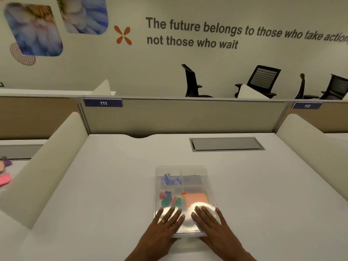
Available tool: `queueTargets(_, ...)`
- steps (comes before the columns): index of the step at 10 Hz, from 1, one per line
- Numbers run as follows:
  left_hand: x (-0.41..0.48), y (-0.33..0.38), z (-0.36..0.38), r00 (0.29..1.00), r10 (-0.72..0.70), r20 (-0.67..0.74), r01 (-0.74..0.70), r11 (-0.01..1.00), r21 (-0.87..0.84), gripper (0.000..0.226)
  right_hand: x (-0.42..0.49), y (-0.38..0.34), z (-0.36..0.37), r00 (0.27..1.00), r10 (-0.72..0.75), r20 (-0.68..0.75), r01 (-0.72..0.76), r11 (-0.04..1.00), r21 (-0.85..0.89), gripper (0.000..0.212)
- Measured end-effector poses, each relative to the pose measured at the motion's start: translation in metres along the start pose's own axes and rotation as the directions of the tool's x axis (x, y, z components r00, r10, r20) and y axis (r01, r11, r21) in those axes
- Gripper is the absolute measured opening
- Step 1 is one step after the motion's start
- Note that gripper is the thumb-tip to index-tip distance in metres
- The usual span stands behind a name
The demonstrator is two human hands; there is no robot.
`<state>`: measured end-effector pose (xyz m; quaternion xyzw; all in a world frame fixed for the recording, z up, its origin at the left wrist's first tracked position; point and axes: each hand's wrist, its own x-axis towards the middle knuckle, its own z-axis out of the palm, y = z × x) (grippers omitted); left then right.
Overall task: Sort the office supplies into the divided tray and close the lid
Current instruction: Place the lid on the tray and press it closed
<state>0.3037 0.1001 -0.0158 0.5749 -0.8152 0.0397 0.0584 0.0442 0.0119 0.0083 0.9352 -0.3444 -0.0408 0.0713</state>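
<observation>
Tray [205, 178], clear, divided, lid [188, 171] on, lower centre of frame on table [113, 185]. Left hand [165, 225] and right hand [211, 223]: grip open, palms flat on lid's near end.

Your left hand [165, 223] and right hand [209, 222] lie flat, side by side, on the lid [190, 217] of the tray [180, 169], which sits on the desk [113, 185]. Beyond your fingertips, clips [170, 199] lie inside left, a notepad [195, 199] right.
</observation>
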Motion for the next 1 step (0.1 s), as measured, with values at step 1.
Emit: queueTargets(1,0.0034,0.0060,-0.0005,0.986,-0.150,-0.070,0.152,0.988,0.023,0.055,0.0061,0.0014,0.0076,0.992,-0.043,-0.120,0.040,0.999,-0.028,0.072)
